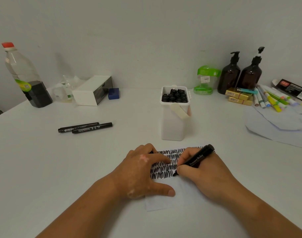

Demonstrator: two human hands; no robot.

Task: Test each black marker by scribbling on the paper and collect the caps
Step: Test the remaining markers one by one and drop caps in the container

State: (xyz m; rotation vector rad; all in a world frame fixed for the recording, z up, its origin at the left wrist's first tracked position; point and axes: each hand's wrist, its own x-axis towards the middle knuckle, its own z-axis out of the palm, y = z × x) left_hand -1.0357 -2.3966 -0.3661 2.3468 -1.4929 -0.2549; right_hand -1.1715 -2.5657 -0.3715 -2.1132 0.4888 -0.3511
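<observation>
My right hand (pixel 196 170) grips an uncapped black permanent marker (pixel 197 158) with its tip on the white paper (pixel 181 191). Rows of black scribble (pixel 164 169) cover the far half of the sheet. My left hand (pixel 143 170) rests on the paper's left side, index finger and thumb spread flat. Its other fingers curl over a small black piece (pixel 151 152) that looks like a marker cap. Two capped black markers (pixel 85 127) lie side by side at the left. A white tub (pixel 174 124) beyond the paper holds several black markers (pixel 175 97) standing on end.
At the back left stand a clear bottle (pixel 23 73), a white box (pixel 93 90) and a blue block (pixel 113 93). At the back right are two brown pump bottles (pixel 239 78), a green container (pixel 205 79), yellow boxes (pixel 239 97), coloured pens (pixel 274 100) and loose paper (pixel 280 126).
</observation>
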